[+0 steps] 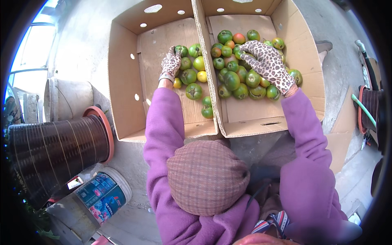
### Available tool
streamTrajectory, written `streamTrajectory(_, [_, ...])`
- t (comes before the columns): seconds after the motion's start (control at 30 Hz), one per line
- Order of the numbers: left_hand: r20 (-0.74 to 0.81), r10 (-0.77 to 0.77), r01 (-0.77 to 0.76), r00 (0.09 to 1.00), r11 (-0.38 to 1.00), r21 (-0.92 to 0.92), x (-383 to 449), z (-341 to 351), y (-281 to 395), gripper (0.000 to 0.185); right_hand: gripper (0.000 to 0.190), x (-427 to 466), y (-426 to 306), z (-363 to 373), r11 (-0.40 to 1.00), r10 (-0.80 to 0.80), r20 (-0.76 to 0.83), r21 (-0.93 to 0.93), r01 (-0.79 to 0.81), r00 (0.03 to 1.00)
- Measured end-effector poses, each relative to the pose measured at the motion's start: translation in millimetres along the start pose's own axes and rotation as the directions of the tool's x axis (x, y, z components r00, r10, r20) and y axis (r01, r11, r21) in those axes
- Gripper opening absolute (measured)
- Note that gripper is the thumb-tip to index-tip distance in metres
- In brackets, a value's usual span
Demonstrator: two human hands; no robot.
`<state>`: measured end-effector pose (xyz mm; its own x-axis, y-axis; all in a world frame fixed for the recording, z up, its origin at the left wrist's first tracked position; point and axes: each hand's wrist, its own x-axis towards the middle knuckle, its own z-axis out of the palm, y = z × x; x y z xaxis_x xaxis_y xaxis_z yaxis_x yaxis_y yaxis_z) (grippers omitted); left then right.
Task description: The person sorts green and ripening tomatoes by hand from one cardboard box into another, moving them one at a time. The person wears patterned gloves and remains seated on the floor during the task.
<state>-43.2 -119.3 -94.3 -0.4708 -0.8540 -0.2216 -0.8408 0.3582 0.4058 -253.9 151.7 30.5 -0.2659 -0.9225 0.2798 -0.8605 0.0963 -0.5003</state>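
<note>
Two open cardboard boxes stand side by side, the left box (122, 76) holding several tomatoes along its right side. My left hand (171, 62), in a leopard-print glove, has its fingers closed against a green tomato (182, 50) there. The right box (303, 61) holds a larger pile of mostly green tomatoes, with a reddish tomato (239, 38) near the far side. Over this pile lies my right hand (260, 58), in a matching glove, thumb and fingertips at a small green tomato (239, 54); its grip is unclear. A yellow tomato (201, 76) sits beside the divide.
A plaid cap (208, 177) and purple sleeves fill the lower middle. To the left are a white bucket (72, 99), a dark ribbed tub (61, 144) with an orange rim and a blue printed bucket (104, 196). Flat cardboard (340, 131) and another ribbed tub (369, 107) lie right.
</note>
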Motion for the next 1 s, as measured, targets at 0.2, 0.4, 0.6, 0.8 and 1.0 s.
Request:
streamTrajectory(0.2, [0.062,0.015,-0.01,0.998,0.996,-0.087,-1,-6,-1,0.06,0.027,2,22,-12,0.945,0.323,0.061,0.027,-0.325,0.944])
streamTrajectory(0.4, [-0.318,0.11,-0.155,0.942,0.98,-0.122,-9,-43,42,0.067,0.038,-7,45,-9,0.953,0.292,0.176,-0.132,-0.272,0.94])
streamTrajectory(0.6, [-0.458,0.141,-0.447,0.878,0.587,-0.675,-72,-98,123,0.048,0.048,-14,17,-5,0.94,0.306,0.611,-0.316,-0.129,0.73])
streamTrajectory(0.8, [-0.441,0.153,-0.46,0.884,0.45,-0.766,-84,-86,122,0.036,0.053,-30,17,44,0.874,0.25,0.625,-0.474,0.104,0.74])
streamTrajectory(1.0, [-0.373,0.238,-0.442,0.897,0.49,-0.751,-106,-102,128,0.029,0.063,-5,-8,-4,0.944,0.289,0.122,-0.2,-0.261,0.95])
